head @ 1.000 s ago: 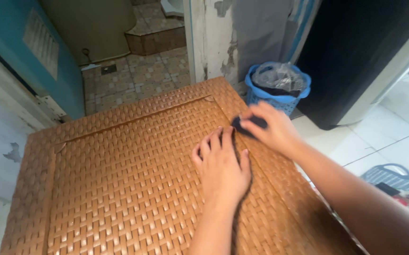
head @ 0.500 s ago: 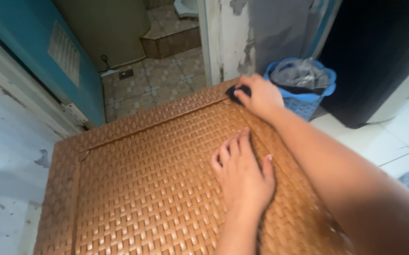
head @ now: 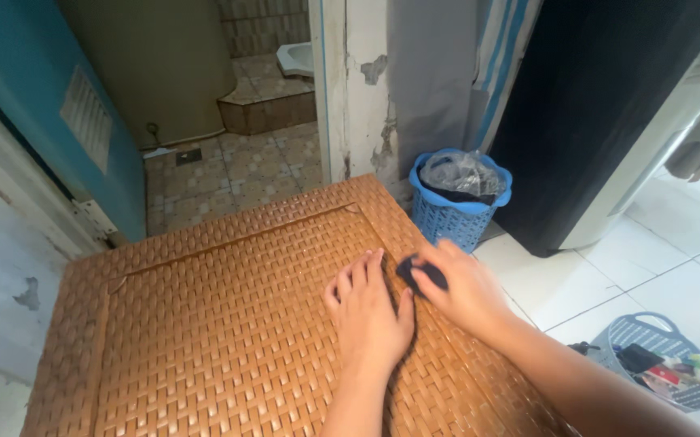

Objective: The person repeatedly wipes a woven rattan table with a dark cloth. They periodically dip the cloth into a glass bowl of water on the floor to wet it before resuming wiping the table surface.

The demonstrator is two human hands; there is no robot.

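My left hand [head: 368, 311] lies flat, palm down and fingers together, on the brown woven wicker top [head: 204, 324]. Just to its right, my right hand [head: 463, 287] is closed around a small dark cloth [head: 416, 271] and presses it onto the wicker near the right edge. The two hands nearly touch. Most of the cloth is hidden under my fingers.
A blue plastic bin [head: 459, 198] with a clear liner stands on the floor past the far right corner. A grey basket [head: 661, 360] of small items sits on white tiles at the right. A doorway to a tiled washroom [head: 236, 162] opens beyond the wicker top.
My right hand has drawn the dark cloth back from the far right corner toward my left hand. The left hand has stayed flat on the wicker. The view has tilted up a little.
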